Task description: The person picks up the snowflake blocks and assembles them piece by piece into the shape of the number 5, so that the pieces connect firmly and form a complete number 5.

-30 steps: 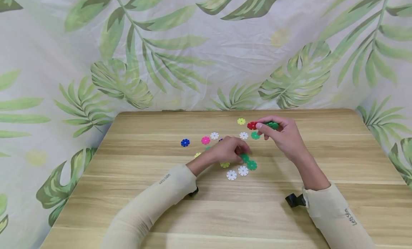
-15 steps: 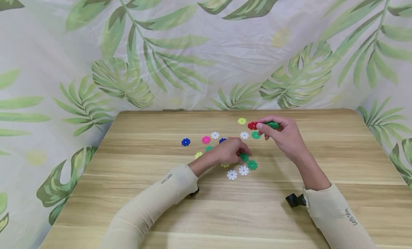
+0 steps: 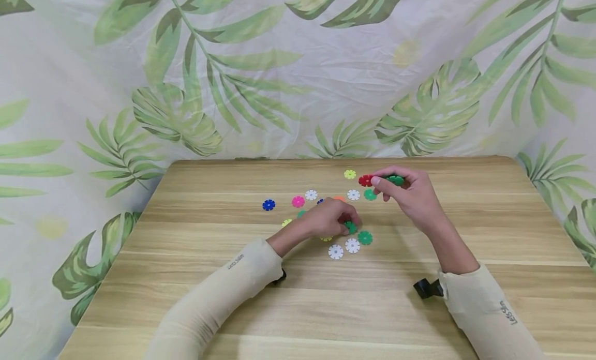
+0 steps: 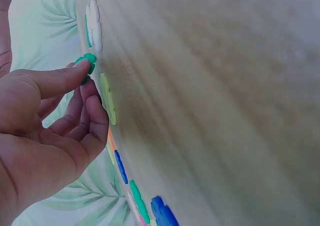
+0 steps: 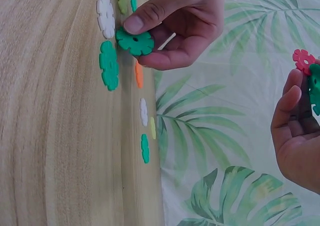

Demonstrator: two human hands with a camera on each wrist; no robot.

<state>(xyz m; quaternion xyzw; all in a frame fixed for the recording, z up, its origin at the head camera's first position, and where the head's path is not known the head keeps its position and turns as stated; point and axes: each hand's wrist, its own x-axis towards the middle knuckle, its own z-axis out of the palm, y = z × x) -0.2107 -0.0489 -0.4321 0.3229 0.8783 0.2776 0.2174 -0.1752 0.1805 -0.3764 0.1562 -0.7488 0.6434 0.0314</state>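
Observation:
My left hand (image 3: 331, 218) pinches a green notched plastic disc (image 5: 135, 41) between thumb and forefinger, just above the tabletop. In the left wrist view that green disc (image 4: 88, 61) shows nearly edge-on at the thumb tip. Raised at the right, my right hand (image 3: 410, 197) grips a red notched disc (image 3: 365, 180) together with a green one (image 3: 395, 180). The red piece (image 5: 303, 60) sits against the green piece (image 5: 315, 84) in the right wrist view, partly cut off by the frame. Just below the left fingertips lies another green disc (image 3: 365, 238).
Around the left hand several discs lie flat on the wooden table (image 3: 298, 308): white (image 3: 336, 252), blue (image 3: 268, 205), pink (image 3: 298, 201) and yellow (image 3: 349, 174). Some are partly covered by that hand. A leaf-patterned cloth (image 3: 279, 80) hangs behind the table.
My left hand has taken the green disc off the table and drawn it slightly to the left, away from the green disc beside it. The right hand stays nearly still with its pieces.

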